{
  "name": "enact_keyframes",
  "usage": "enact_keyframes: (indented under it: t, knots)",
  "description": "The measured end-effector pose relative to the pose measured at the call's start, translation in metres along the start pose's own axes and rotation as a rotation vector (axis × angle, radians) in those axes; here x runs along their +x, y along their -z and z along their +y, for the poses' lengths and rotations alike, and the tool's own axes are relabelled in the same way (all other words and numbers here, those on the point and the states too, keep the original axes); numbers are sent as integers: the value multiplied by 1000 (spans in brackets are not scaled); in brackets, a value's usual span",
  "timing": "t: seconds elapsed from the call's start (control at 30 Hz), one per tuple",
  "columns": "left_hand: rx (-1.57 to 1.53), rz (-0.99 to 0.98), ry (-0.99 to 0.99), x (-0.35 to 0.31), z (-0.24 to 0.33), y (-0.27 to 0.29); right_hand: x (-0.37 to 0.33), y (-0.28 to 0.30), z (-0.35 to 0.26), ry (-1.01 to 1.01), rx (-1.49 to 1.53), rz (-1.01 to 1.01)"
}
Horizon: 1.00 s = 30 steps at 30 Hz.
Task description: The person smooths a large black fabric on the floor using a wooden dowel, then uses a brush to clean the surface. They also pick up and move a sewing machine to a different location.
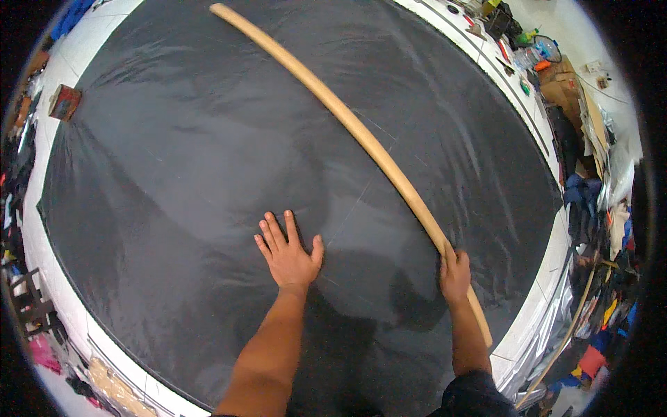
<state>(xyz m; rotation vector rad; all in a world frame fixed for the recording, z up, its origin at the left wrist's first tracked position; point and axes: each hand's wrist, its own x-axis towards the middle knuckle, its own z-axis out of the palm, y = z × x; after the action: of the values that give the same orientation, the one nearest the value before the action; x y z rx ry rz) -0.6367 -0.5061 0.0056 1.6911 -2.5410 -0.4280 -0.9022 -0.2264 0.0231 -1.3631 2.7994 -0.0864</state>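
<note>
While the left hand (287, 257) presses flat, fingers spread, on the dark sheet (174, 174), the right hand (456, 276), well apart, is wrapped around the long tan strip (361, 135) near its lower end. The strip slants over the sheet from upper left to lower right. A reddish block (65, 103) sits at the left edge; clutter (564, 87) lines the right beyond the white table (101, 31). Sheet spreads widely left of the strip.

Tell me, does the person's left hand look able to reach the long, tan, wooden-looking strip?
Probably yes: the left hand is open and empty, and only smooth black sheet shows between it and the strip. The right hand grips near one end, leaving the middle free.
</note>
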Motion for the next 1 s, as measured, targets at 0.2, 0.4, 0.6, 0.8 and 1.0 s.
enact_keyframes:
  t: [0.2, 0.4, 0.6, 0.8, 1.0]
  knots:
    - [19, 84, -56, -3, 4, -4, -40, 5, 110, -356, -88, -12]
    - [32, 173, -105, -9, 7, -13, -17, 18, 121, -338, -49, 134]
    - [116, 220, -77, -12, -2, -20, -197, 6, 34, -290, 2, 41]
    - [103, 202, -115, -21, 5, -31, -438, 1, 45, -411, -68, 29]
    - [139, 89, -504, 26, -50, -5, -469, 18, 166, -737, 35, 111]
